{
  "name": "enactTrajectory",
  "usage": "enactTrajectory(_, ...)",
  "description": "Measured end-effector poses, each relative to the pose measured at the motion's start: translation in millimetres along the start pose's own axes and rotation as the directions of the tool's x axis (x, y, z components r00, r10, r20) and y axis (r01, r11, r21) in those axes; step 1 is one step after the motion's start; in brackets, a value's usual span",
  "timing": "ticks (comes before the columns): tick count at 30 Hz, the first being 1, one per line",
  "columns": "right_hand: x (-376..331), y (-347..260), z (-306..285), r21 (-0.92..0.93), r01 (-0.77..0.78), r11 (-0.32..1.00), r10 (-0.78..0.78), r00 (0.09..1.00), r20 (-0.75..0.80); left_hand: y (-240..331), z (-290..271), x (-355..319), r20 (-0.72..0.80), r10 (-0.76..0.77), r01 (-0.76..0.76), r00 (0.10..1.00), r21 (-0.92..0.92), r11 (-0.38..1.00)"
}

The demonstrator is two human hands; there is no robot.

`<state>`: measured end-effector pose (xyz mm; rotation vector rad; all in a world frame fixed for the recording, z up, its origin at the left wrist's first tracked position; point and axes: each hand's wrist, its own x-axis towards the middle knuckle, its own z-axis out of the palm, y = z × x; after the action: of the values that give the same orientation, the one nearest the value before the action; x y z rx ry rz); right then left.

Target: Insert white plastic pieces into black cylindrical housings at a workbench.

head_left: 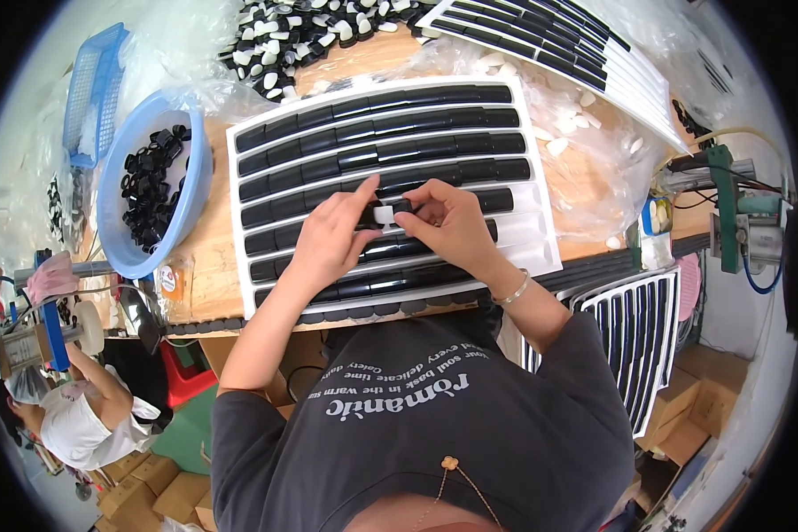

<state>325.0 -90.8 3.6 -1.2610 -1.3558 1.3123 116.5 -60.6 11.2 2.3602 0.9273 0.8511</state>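
A small black plastic piece with a white, squarish part (pixel 384 215) on it is held between my hands, above the white tray (pixel 541 222). My left hand (pixel 332 232) has its thumb and fingers bent about the left end of the piece, with the index finger lifted. My right hand (pixel 456 226) pinches the right end between thumb and fingers. Beneath them, the tray carries long rows of glossy black pieces (pixel 381 129). The lower right rows end short of the tray's edge, with bare white slots there. My fingers cover part of the held piece.
On the left stands a blue basin (pixel 199 168) of loose black parts. Black and white parts (pixel 306 40) are heaped at the back. Another filled tray (pixel 541 44) lies back right, beside clear plastic sheeting (pixel 585 168). Bench devices (pixel 735 213) flank both sides; a co-worker (pixel 89 417) is at lower left.
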Motion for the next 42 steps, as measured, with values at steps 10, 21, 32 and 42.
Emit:
enactTrajectory(10, -0.2, -9.3, 6.8, 0.163, 0.027, 0.986, -0.04, 0.996, 0.082, 17.1, -11.9, 4.0, -0.081, 0.044, -0.051, 0.996, -0.088, 0.995)
enactTrajectory(21, 1.9, -14.1, 6.6, -0.018, 0.006, 1.0, -0.003, 0.985, 0.175, 14.8, -5.3, -6.5, -0.045, -0.05, 0.044, 0.998, -0.126, 0.991)
enactTrajectory(32, 36.6, -27.6, 26.2, 0.344, 0.042, 0.938, -0.147, 0.947, 0.285, 40.3, -0.5, 5.9, -0.094, -0.011, -0.018, 0.996, -0.31, 0.951)
enactTrajectory(42, 129.2, -7.6, 27.6, -0.057, 0.313, 0.948, -0.294, 0.93, 0.223, 7.4, -10.7, -15.5, -0.142, -0.214, 0.181, 0.966, -0.213, 0.96)
